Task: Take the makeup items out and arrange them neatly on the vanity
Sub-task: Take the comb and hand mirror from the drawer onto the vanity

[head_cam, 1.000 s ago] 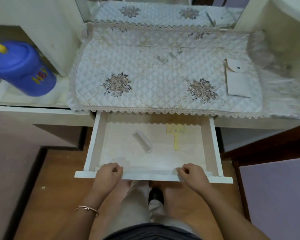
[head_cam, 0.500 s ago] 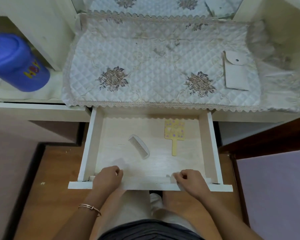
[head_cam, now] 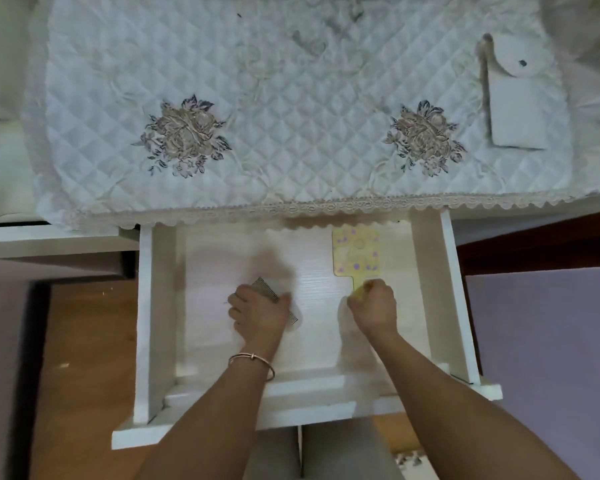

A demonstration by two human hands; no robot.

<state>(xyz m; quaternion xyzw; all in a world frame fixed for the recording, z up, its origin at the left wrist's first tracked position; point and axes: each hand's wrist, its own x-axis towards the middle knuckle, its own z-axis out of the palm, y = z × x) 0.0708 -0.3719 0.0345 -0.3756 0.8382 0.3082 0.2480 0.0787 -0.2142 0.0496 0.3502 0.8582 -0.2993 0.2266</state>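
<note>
The white drawer (head_cam: 155,306) stands pulled out below the vanity top. Inside it, my left hand (head_cam: 258,315) is closed over a small white comb (head_cam: 265,287); only the comb's two ends show past my fingers. My right hand (head_cam: 373,306) grips the handle of a yellow hand mirror (head_cam: 355,251) with purple dots, whose square head lies flat toward the drawer's back. The vanity top is covered by a white quilted cloth (head_cam: 291,116) with embroidered flowers.
A white snap pouch (head_cam: 516,105) lies on the cloth at the right. Wooden floor (head_cam: 84,358) shows left of the drawer and a purple mat (head_cam: 541,341) to the right. My legs are just under the drawer front.
Both hands left the drawer's front edge and reached inside. The left closed on the comb, the right on the mirror handle. The camera moved closer and lower.
</note>
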